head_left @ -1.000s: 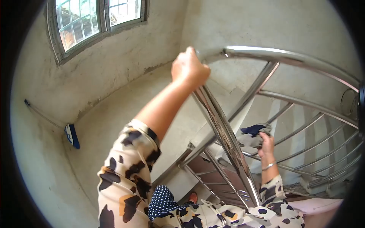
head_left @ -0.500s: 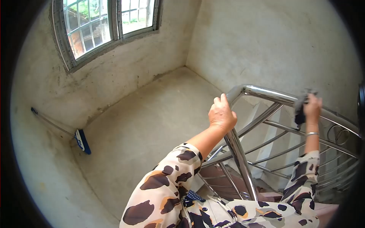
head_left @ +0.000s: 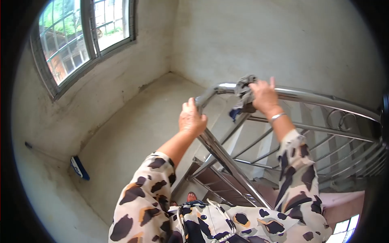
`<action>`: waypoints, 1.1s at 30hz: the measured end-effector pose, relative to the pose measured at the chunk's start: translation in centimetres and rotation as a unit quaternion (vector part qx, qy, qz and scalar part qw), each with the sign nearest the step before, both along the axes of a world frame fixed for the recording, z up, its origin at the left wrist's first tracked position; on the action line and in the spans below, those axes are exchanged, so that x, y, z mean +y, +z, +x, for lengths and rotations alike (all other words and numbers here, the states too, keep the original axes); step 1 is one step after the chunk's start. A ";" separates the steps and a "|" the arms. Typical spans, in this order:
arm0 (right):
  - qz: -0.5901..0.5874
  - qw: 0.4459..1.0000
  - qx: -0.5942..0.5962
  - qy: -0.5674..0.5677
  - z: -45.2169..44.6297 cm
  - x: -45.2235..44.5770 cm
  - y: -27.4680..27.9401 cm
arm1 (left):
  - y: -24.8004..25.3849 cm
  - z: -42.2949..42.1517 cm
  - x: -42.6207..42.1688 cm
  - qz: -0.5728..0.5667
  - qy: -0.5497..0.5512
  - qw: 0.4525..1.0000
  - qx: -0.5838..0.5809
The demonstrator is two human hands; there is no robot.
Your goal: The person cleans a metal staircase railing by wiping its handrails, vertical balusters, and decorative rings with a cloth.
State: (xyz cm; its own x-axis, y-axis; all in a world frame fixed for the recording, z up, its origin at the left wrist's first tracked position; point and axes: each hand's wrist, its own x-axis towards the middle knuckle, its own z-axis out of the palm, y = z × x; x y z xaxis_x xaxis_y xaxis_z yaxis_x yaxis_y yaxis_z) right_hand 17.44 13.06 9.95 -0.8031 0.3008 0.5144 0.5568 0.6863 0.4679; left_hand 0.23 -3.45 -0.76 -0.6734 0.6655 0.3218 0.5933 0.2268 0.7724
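Observation:
My left hand (head_left: 192,118) is closed round the bend of the shiny metal handrail (head_left: 233,166), where the near rail meets the far section. To its right, my right hand (head_left: 265,97) presses a crumpled grey and dark blue cloth (head_left: 245,92) onto the top of the far rail, just right of the corner. The cloth drapes over the rail, and its dark blue end hangs below. A bracelet (head_left: 278,117) circles my right wrist.
Stairs (head_left: 259,133) lie behind the railing bars. A blue and white broom (head_left: 80,168) leans near the left wall. A barred window (head_left: 67,40) is at the upper left. My foot (head_left: 191,197) shows below.
My right hand has come up from behind the bars with the cloth, onto the far rail, then moved left along it towards the corner. My left hand remains on the rail. The view has shifted.

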 end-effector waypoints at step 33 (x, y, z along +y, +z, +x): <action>-0.301 0.907 -0.204 0.213 -15.9 -10.1 -3.5 | -6.7 -9.8 -13.6 0.208 0.113 0.845 -0.479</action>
